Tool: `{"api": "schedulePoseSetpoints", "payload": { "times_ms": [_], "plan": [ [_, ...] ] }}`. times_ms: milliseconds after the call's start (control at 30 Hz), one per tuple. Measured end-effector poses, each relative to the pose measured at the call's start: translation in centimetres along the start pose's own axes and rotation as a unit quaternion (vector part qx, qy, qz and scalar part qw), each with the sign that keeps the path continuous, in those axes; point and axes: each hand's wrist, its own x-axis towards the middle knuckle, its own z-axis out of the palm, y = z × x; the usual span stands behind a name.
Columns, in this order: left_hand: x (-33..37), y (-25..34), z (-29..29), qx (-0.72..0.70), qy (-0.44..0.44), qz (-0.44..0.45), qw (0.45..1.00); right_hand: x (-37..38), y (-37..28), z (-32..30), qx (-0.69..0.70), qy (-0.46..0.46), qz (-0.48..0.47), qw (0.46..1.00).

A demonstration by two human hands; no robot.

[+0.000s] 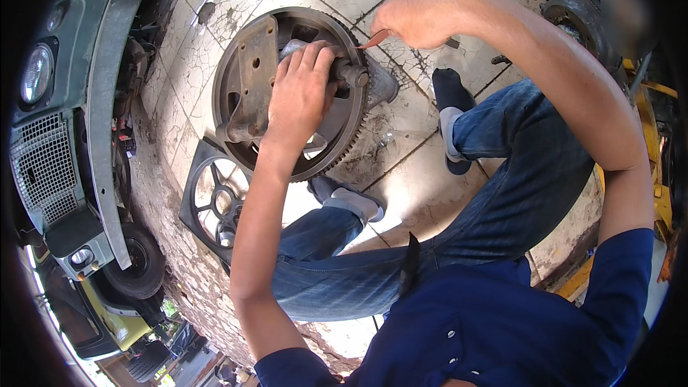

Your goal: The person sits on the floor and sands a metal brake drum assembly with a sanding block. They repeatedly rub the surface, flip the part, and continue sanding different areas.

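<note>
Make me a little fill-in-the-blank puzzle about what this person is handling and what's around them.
1. The left hand is over a round metal wheel edged with ____.
2. The hand with the reddish-brown strip is the person's ____ one.
3. The person's shirt is dark ____.
4. The vehicle with the round headlight stands toward the picture's ____ edge.

Missing words: teeth; right; blue; left.

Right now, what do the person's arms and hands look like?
The left hand and right hand are bare, and so are both forearms. The short sleeves are dark blue and end above the elbows.
</note>
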Motion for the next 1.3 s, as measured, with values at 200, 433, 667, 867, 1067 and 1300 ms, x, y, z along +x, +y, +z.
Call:
{"api": "schedulePoseSetpoints", "payload": {
  "times_ms": [200, 433, 667, 867, 1067, 1300],
  "plan": [
    [0.2, -0.3, -0.3, -0.032, 0.003, 0.045, 0.998, 0.1, 0.2, 0.3, 0.005, -0.003, 0.004, 1.0],
    [0.1, -0.2, 0.0, -0.044, 0.004, 0.002, 0.999, -0.2, -0.7, -0.1, 0.007, -0.007, 0.005, 1.0],
    [0.1, -0.8, -0.2, -0.075, 0.001, 0.049, 0.996, 0.1, -0.6, 0.3, 0.065, 0.132, -0.026, 0.989],
    [0.2, -0.3, 0.1, -0.092, 0.01, 0.012, 0.996, 0.6, 0.1, 0.8, 0.079, 0.211, 0.007, 0.974],
    [0.1, -0.5, -0.3, -0.035, 0.011, 0.063, 0.997, 1.5, 0.2, 1.2, 0.08, 0.228, -0.023, 0.97],
    [-0.3, -0.8, 0.2, -0.008, -0.006, 0.05, 0.999, 1.7, 0.8, 1.3, 0.076, 0.171, -0.011, 0.982]
  ]
}}
